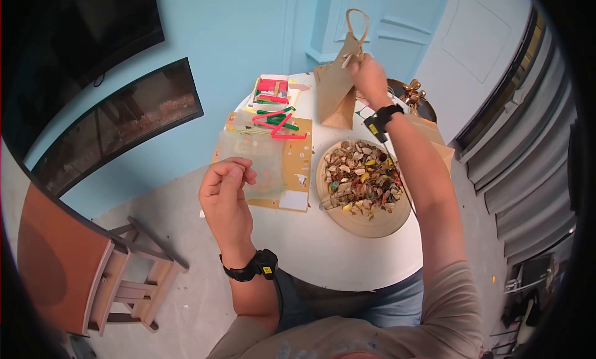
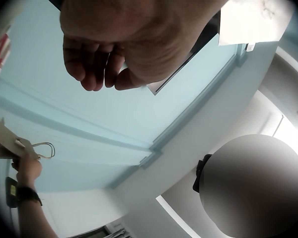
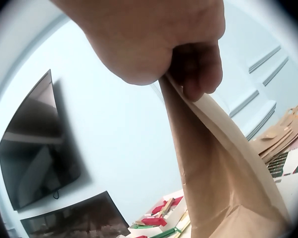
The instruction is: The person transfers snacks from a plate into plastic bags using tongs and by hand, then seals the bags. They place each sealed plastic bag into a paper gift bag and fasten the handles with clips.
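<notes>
At the far side of the table stands a brown paper bag (image 1: 337, 92) with a looped handle (image 1: 358, 25). My right hand (image 1: 370, 80) grips its top edge; in the right wrist view the curled fingers of the right hand (image 3: 159, 39) pinch the rim of the bag (image 3: 203, 163). My left hand (image 1: 226, 194) is raised over the near left part of the table, fingers loosely curled and holding nothing visible. Below and behind it lies a translucent sheet or pouch (image 1: 261, 166) on a brown board (image 1: 298, 173). The left wrist view shows the left hand (image 2: 119, 44) with bent, hanging fingers.
A round plate (image 1: 363, 228) heaped with dried petals (image 1: 360, 179) is on the white table (image 1: 279, 247). Red and green strips (image 1: 279, 123) lie near a white box (image 1: 271, 91). More brown paper (image 1: 434, 135) and a dark round tray (image 1: 425, 111) are at the right. A wooden chair (image 1: 139, 284) stands left.
</notes>
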### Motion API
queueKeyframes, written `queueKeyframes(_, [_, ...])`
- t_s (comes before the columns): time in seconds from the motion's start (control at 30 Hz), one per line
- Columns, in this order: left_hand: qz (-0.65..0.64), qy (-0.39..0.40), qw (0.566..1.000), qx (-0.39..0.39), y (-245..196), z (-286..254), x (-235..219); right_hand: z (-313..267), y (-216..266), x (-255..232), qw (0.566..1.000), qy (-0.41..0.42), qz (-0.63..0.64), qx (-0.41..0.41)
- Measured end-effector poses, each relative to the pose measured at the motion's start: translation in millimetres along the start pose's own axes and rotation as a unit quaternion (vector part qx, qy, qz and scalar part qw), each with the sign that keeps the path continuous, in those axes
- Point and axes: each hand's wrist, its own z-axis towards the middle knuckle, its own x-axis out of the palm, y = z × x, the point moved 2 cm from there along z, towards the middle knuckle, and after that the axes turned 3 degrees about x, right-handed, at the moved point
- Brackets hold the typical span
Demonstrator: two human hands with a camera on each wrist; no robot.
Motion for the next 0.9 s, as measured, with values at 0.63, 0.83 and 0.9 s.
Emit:
queueKeyframes(0.63, [0.001, 0.001, 1.000, -0.001, 4, 2, 2, -12, 13, 40, 0.997, 0.048, 0.038, 0.048])
queueKeyframes(0.83, [-0.001, 0.005, 1.000, -0.003, 6, 2, 3, -13, 30, 50, 0.997, 0.035, 0.043, 0.062])
queueKeyframes(0.9, [-0.001, 0.006, 1.000, -0.003, 6, 2, 2, -13, 34, 49, 0.997, 0.028, 0.043, 0.065])
